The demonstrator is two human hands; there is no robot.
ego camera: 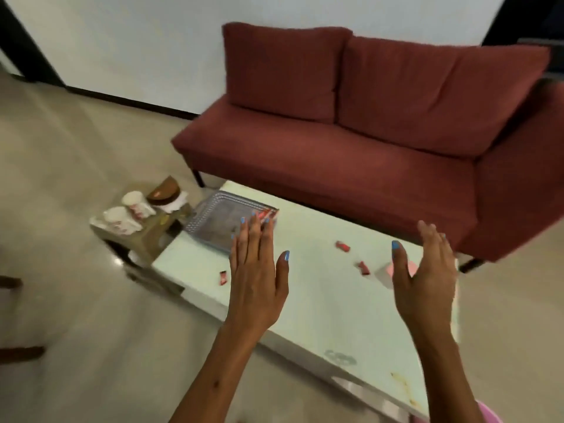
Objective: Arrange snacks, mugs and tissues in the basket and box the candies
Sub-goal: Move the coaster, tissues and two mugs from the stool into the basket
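Hovering w/ both hands empty, left hand point(256, 276) & right hand point(427, 285) spread over table point(320, 315), prob. approaching; candies point(342, 246) scattered mid-table; basket point(213, 221) at far-left corner; mugs point(134, 206) on side stool.

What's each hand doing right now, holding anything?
Left hand: open, fingers spread flat, holding nothing.
Right hand: open, palm turned inward, holding nothing; the pink box sits partly hidden behind it.

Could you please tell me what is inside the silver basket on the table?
The silver basket holds a red snack packet at its far right corner. The left hand covers part of it, so anything beneath the fingers cannot be seen.
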